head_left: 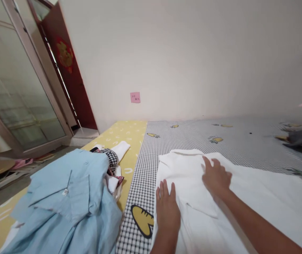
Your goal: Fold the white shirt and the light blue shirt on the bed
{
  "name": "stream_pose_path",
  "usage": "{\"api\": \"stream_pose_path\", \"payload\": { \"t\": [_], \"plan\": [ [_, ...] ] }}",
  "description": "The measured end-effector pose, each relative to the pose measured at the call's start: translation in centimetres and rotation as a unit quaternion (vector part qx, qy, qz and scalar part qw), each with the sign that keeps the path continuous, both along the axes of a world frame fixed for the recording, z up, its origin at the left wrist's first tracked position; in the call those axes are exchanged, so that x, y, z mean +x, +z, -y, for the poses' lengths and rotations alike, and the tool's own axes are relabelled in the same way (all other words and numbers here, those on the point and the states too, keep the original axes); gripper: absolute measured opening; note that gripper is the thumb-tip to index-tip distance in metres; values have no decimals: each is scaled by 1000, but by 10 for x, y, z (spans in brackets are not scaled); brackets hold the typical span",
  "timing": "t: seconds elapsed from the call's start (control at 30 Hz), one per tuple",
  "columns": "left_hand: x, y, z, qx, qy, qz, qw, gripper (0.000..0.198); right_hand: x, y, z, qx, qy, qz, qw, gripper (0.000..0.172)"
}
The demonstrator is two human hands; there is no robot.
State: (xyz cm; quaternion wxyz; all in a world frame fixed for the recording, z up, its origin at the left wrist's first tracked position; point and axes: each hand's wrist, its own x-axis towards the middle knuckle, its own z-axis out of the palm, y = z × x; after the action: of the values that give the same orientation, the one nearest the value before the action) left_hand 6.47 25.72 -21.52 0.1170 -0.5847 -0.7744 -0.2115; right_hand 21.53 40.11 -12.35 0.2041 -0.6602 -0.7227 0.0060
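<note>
White fabric shirt (259, 197) spread flat on black-and-white checked bed sheet (193, 137). Left hand (167, 210), right hand (216, 176) laid flat on it; grip open, nothing clasped. Smoothing judged best worked outward from collar, pressure kept even.

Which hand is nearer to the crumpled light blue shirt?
Left. The left hand lies just right of the crumpled light blue shirt; the right hand rests farther right.

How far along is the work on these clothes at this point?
Done: the white shirt lies spread on the checkered sheet. In hand: the left hand and right hand press flat on it, open; no fold shows yet. Left: the light blue shirt and a checked garment lie crumpled in a heap beside it.
</note>
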Motion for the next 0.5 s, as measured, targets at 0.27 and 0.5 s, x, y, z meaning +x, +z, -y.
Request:
{"api": "stream_pose_path", "payload": {
  "t": [0.27, 0.5],
  "plan": [
    [4, -7, -2, -9, -11, -3, 1000, 65, -122, 39, -27, -74, 206, -115, 969, 37],
    [8, -24, -4, 61, -16, -5, 998, 55, -173, 2, -56, -140, 152, -117, 971, 36]
  ]
}}
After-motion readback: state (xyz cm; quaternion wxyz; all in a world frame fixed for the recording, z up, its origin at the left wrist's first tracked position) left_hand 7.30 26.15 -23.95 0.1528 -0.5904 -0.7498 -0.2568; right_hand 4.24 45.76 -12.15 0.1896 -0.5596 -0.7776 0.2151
